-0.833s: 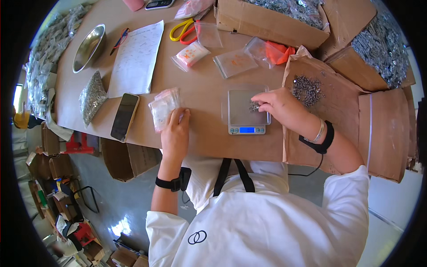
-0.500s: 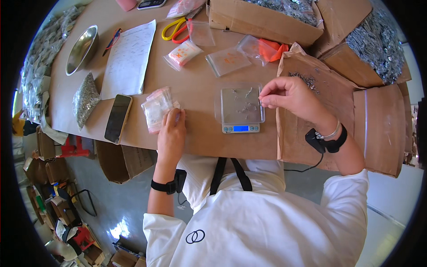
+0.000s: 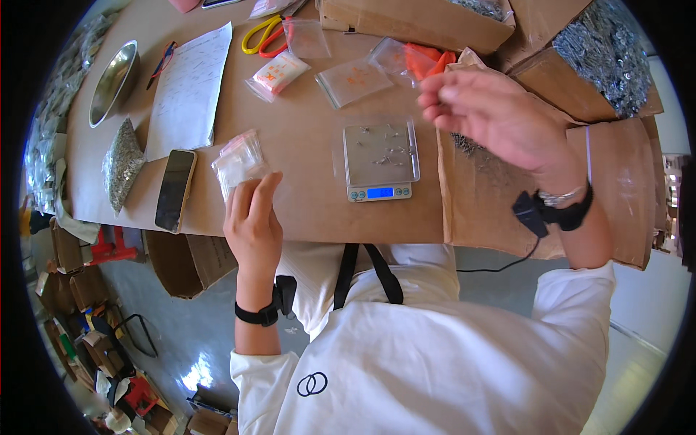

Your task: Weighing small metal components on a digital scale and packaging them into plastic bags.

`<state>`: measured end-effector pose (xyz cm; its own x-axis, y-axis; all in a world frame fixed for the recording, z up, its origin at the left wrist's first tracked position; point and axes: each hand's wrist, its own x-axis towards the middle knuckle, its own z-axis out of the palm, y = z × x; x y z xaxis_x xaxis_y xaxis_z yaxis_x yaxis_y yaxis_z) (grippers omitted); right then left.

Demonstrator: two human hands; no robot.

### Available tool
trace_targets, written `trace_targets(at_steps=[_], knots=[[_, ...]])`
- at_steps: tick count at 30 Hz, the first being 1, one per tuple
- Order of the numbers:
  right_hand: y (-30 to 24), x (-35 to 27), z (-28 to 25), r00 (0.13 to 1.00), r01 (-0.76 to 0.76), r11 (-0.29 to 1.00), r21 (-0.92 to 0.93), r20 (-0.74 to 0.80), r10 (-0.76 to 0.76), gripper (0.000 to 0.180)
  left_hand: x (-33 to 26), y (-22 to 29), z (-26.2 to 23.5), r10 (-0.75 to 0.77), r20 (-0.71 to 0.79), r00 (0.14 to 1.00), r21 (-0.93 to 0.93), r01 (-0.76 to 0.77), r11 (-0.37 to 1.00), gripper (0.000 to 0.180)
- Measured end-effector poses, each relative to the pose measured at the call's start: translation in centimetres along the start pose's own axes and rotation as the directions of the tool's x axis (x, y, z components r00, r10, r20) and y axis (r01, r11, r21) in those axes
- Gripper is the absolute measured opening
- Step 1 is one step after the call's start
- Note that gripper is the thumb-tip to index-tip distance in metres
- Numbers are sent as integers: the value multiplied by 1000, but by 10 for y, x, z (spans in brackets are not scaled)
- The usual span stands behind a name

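Observation:
My left hand (image 3: 254,221) lies flat near the table's front edge, its fingertips touching the lower edge of a small stack of clear plastic bags (image 3: 238,161). A small digital scale (image 3: 380,159) stands at the centre with several small metal screws on its tray. My right hand (image 3: 493,116) hovers blurred above a brown cardboard flap (image 3: 500,196), right of the scale, fingers loosely curled. Whether it holds screws is unclear. A little heap of screws (image 3: 464,145) lies on the flap beneath it.
A black phone (image 3: 175,190), a bag of screws (image 3: 122,163), a metal bowl (image 3: 112,81) and a paper sheet (image 3: 190,90) lie to the left. Clear bags (image 3: 355,78), yellow-handled scissors (image 3: 264,35) and open boxes of screws (image 3: 602,51) line the back.
My right hand has lifted off the scale and moved up and to the right, over the cardboard flap. My left hand stays on the bags.

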<state>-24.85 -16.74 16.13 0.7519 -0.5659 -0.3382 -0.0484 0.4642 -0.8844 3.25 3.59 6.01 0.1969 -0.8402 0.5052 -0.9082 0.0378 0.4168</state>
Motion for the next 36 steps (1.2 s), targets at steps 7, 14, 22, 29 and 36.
trace_targets(at_steps=[7,14,22,29,36], knots=[[75,17,5,989,-10,623,-782,-99,-108,23,-26,5,2,-94,99,991,-121,106,987,40],[72,-8,-108,902,-163,174,-971,-218,-372,33,-31,6,-7,-231,134,964,-139,249,959,19],[103,-12,-173,882,-299,241,-923,-364,-299,30,-29,16,-3,-340,229,912,-149,378,913,20],[73,-20,-140,840,-220,104,-970,-243,-485,12,-29,10,2,-337,160,928,-263,369,891,15],[52,-2,-38,924,23,393,-919,-131,-360,12,-26,12,4,-198,143,970,-153,219,964,19]])
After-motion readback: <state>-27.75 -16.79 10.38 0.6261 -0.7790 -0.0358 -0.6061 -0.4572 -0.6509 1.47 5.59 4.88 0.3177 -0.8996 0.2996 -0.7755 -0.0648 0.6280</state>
